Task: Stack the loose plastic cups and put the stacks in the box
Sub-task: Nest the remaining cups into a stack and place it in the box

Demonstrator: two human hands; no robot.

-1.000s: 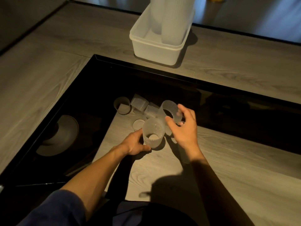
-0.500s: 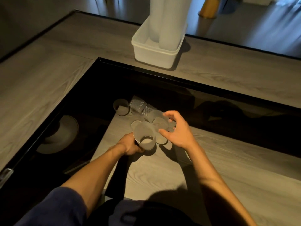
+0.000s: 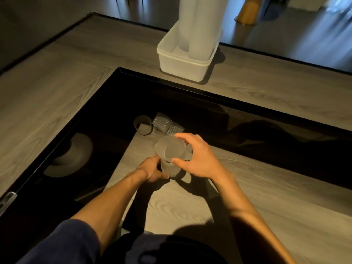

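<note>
The left hand (image 3: pixel 152 169) is gripping the lower cup (image 3: pixel 170 170). Just above that grip, the right hand (image 3: pixel 199 159) is pinching the upper cup (image 3: pixel 174 150).

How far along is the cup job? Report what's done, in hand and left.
Done: tall stacks stand in the white box. In hand: the left hand grips a cup while the right hand holds a second cup over it. Left: at least three loose cups lie beyond the hands.

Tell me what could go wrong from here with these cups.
The right hand only pinches the top cup; it might slip or jam in the bottom cup that the left hand grips. Loose cups lying just behind could get knocked and roll. Tall stacks in the box might topple.
</note>
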